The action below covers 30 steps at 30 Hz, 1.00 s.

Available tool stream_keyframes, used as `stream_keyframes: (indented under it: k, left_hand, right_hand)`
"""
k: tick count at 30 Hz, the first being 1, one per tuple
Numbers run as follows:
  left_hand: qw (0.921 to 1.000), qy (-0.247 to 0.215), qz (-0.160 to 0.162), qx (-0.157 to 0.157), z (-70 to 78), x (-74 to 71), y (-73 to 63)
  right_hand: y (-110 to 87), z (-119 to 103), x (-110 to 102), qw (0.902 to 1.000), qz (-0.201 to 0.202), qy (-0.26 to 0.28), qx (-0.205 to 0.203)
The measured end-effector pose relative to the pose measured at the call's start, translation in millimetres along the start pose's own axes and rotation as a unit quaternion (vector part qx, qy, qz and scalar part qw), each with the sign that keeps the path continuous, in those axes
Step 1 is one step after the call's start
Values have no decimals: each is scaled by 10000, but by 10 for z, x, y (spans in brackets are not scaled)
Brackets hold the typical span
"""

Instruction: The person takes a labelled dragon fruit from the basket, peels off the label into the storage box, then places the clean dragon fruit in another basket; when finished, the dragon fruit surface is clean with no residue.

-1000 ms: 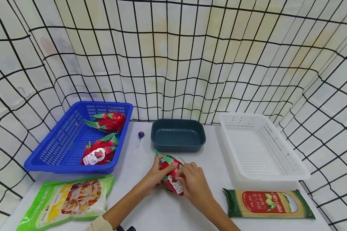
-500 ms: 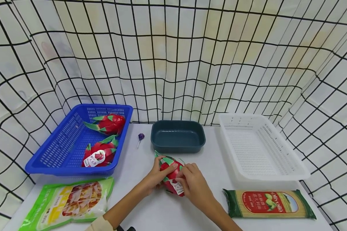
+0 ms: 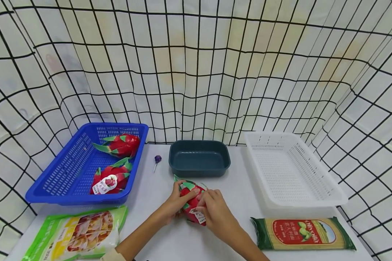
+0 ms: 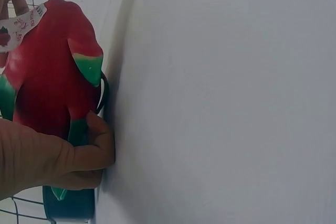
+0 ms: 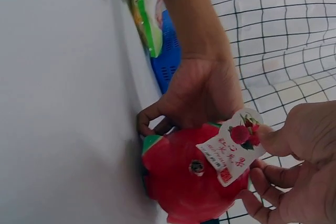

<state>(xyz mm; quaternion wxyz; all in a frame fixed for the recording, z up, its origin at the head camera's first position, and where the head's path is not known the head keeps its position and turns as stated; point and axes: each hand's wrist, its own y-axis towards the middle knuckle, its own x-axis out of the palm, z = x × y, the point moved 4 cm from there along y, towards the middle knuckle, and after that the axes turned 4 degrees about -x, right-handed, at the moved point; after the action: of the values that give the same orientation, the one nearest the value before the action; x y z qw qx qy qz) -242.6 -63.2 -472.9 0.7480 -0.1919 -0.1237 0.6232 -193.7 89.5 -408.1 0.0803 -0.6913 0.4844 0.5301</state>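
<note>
A red dragon fruit (image 3: 188, 186) with green-tipped scales lies over the table, below the dark teal dish. My left hand (image 3: 174, 203) grips it from the left, the thumb over its top. In the left wrist view, fingers curl around the leafy end of the fruit (image 4: 52, 72). On its other end is a white sticker (image 5: 231, 148) printed with a fruit picture and red writing. My right hand (image 5: 302, 166) pinches the sticker's edge between thumb and fingers. Part of the sticker stands off the skin in the left wrist view.
Two more dragon fruits (image 3: 112, 179) lie in a blue basket (image 3: 55, 197) at left. A lollipop (image 3: 157, 159) lies beside the teal dish (image 3: 199, 171). A white basket (image 3: 264, 188) stands right, behind a spaghetti packet (image 3: 303, 233). A green-edged food bag (image 3: 81, 233) lies front left.
The head view has tilted slightly, so the scene sits lower in it. Both hands stay at the dragon fruit in nearly the same pose.
</note>
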Motion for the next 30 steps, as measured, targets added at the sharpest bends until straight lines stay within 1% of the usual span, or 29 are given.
stream_keyframes:
  k: [2,7,12,15,18,20,22,24,26,27,30]
  left_hand:
    - [10000,6,-18,-22,-5,-5,11]
    - [9999,-51,-45,-112,-11,-22,25]
    - [9998,-116,-111,-109,-9,-28,28]
    - [9998,-107,-179,-62,-10,-22,34]
    - [9997,-68,-213,-39,-9,-18,31]
    - [9996,-62,-242,-95,-15,-18,40]
    - [9996,-61,-234,-137,-17,-22,45]
    - [9995,-53,-231,-188,-26,-30,53]
    - [9994,-53,-274,-226,-36,-41,57]
    - [9995,-65,-260,-192,-38,-48,57]
    - [9992,-123,-334,-180,-38,-61,61]
  right_hand:
    - [1,-24,-24,9999,-54,100,4]
    - [0,-52,-86,9981,-146,594,-27]
    - [9,-11,-114,9917,-493,1166,224]
    - [26,9,-158,9819,-721,1718,335]
    - [53,21,-205,9671,-891,2338,456]
    - [78,40,-227,9581,-927,2640,608]
    - [110,80,-236,9504,-861,2855,884]
    - [153,144,-245,9451,-671,2975,1174]
    - [219,231,-254,9384,-373,3083,1514]
    - [260,284,-261,9358,-190,3099,1668]
    - [420,462,-273,9237,349,3212,2060]
